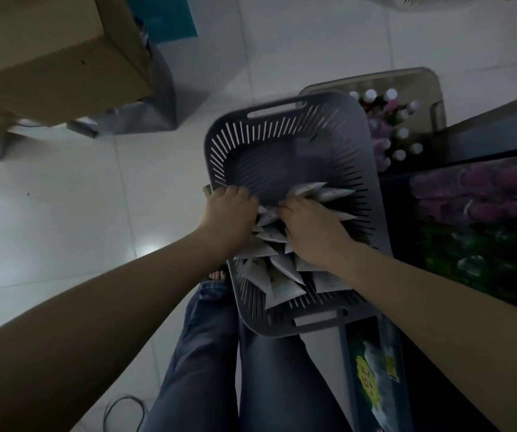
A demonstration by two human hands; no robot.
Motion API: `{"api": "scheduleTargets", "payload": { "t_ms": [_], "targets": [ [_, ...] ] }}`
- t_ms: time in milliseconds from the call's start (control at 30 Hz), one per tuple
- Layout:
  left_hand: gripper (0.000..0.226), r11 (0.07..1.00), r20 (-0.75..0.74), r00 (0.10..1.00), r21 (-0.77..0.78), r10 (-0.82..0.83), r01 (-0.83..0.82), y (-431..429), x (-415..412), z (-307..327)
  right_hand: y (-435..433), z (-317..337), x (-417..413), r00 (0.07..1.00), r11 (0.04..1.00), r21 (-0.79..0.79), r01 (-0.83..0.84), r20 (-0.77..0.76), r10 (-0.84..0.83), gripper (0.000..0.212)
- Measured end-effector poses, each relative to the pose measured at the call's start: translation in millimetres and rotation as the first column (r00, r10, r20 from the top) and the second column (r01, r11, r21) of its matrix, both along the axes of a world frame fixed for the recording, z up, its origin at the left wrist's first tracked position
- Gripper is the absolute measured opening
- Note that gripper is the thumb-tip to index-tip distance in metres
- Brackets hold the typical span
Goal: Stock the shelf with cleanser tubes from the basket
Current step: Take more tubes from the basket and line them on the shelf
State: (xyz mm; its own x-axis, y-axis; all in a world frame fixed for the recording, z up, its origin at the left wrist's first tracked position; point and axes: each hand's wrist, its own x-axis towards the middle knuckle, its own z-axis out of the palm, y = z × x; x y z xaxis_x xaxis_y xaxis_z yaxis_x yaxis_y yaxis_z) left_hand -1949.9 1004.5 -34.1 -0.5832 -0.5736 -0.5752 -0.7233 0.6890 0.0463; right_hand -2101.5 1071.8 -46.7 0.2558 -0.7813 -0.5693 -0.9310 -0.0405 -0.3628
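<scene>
- Left hand (230,210), centre of frame, curls at the left rim of the basket (216,135). I cannot tell whether it grips the rim or a tube. It should steady the basket.
- Cleanser tubes (274,275) lie heaped in the basket's lower half.
- Right hand (310,232), close beside the left, closes on tubes atop the heap. Better to gather several, ends aligned, in 1 lift.
- The shelf (484,213) is at the right edge.

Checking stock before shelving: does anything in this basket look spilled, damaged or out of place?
Nothing looks spilled or damaged. The cleanser tubes lie in a jumbled heap, pointing every way, crowded at the near end of the grey basket; its far half is bare. The left hand and right hand both reach into the heap.
</scene>
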Motion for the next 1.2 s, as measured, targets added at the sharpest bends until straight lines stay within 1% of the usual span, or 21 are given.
{"api": "scheduleTargets", "payload": {
  "t_ms": [33, 133, 267, 300, 367, 433, 567, 633, 733, 900, 1067, 1200],
  "targets": [
    [0.028, 1.000, 0.006, 1.000, -0.014, -0.020, 0.020, -1, -2, 0, -2, 0, 1, 1.000, 1.000, -0.011, -0.008, -0.013, 0.008, 0.043],
    [0.025, 0.998, 0.031, 0.998, -0.029, -0.056, 0.057, -4, -10, 5, -7, 1, 1, 1.000, 0.992, -0.123, -0.019, 0.000, 0.019, 0.025],
    [0.020, 0.997, -0.012, 0.999, -0.065, -0.038, 0.038, -10, -14, 7, -10, 0, -1, 0.999, 0.968, -0.248, -0.020, 0.033, 0.029, 0.014],
    [0.021, 0.998, -0.023, 0.999, -0.057, -0.032, 0.030, -9, -14, 7, -11, 2, -1, 0.999, 0.968, -0.250, -0.020, 0.039, 0.031, 0.014],
    [0.022, 0.999, 0.014, 0.999, -0.005, -0.032, 0.032, -9, -21, -14, -10, -24, -2, 0.998, 0.974, -0.225, 0.008, 0.063, 0.006, 0.016],
    [0.023, 1.000, -0.003, 1.000, 0.010, -0.019, 0.019, -8, -16, -14, -9, -23, 3, 0.998, 0.984, -0.177, -0.013, 0.051, 0.022, 0.018],
    [0.024, 1.000, -0.035, 0.999, -0.010, -0.026, 0.026, -10, -19, -13, -9, -23, 2, 0.997, 0.975, -0.219, 0.031, 0.072, -0.015, 0.008],
    [0.025, 0.999, -0.034, 0.999, -0.015, -0.032, 0.031, -10, -18, -13, -6, -27, 2, 0.996, 0.972, -0.229, 0.048, 0.086, -0.029, 0.012],
    [0.025, 1.000, -0.033, 0.999, -0.019, -0.021, 0.020, -11, -18, -7, -4, -26, 1, 0.990, 0.969, -0.225, 0.099, 0.119, -0.074, 0.011],
    [0.025, 0.995, -0.055, 0.995, -0.056, -0.084, 0.081, -18, -20, 29, -3, 4, -2, 0.973, 0.931, -0.293, 0.217, 0.142, -0.182, 0.011],
    [0.022, 0.975, -0.088, 0.978, -0.139, -0.189, 0.176, -25, -19, 81, -2, 52, -2, 0.964, 0.901, -0.346, 0.262, 0.127, -0.232, 0.015],
    [0.025, 0.947, -0.078, 0.958, -0.193, -0.275, 0.256, -30, -19, 122, 8, 100, 3, 0.937, 0.834, -0.427, 0.349, 0.126, -0.327, 0.011]
  ]
}}
